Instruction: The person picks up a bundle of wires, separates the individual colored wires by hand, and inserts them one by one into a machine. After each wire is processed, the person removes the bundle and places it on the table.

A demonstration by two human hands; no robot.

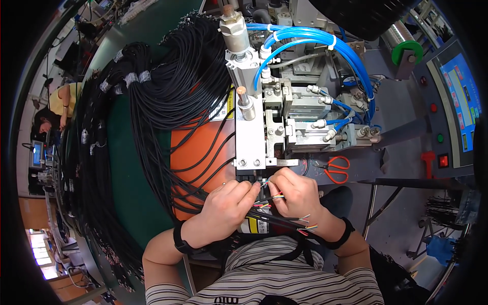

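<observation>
The left hand (229,207) and the right hand (296,195) meet close together, each with its thumb and forefinger pressed into a pinch. Between the two pinches are thin coloured wires (264,184), small and partly hidden by the fingers, so which fingertip presses on which wire cannot be told. The wires sit right at the front of a silver machine (250,142), just under its upright block. More bared wires, some red and yellow, show between the hands and against the right fingers.

Just below the grip, several black cables run across toward the right forearm, their cable ends (310,227) splayed in short coloured strands. Left of the grip, other black cables fan over an orange mat (203,152) and lead up to a large cable heap (168,86), tied in places with clear wrap. Farther left lies a green table (124,178) with long bundles hanging along it.

Beyond the grip, blue hoses (325,38) arch over the machine. To the right of the right hand, near it, rest red-handled scissors (338,170); well apart on that side stands a lit screen (460,96) on a dark panel. Behind each hand a black band circles the wrist. Far to the left of the grip, another person in yellow (72,99) is seen.
</observation>
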